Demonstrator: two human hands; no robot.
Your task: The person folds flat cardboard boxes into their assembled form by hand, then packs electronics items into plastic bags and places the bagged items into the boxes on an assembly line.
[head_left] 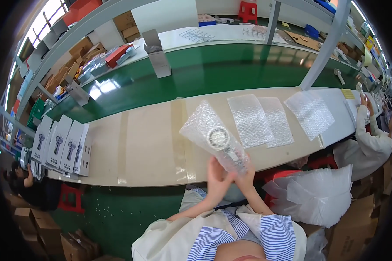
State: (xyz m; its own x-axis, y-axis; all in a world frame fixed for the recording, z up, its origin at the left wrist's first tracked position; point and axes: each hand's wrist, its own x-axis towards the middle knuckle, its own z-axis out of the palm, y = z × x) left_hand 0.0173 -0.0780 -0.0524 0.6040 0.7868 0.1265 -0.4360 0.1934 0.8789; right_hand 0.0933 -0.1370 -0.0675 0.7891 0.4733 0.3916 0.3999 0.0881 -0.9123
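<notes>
A clear bubble-wrap bag [200, 119] with a handheld shower head [218, 138] inside is held up over the near edge of the table. The round head faces up, and the handle runs down toward me to the right. My left hand [218, 177] grips the bag's lower end from the left, thumb toward the handle. My right hand [245, 177] is closed round the same end from the right, its fingers partly hidden behind the plastic. On the table just right of the bag lie flat bubble-wrap bags [250, 124], two of them overlapping.
Printed white boxes [59, 145] stand in a row at the table's left end. Beyond the table runs a green conveyor belt [196, 71] carrying an open box [157, 58]. A grey metal post [324, 48] rises at right. More bubble bags [313, 195] are piled beside me. Co-workers sit at both sides.
</notes>
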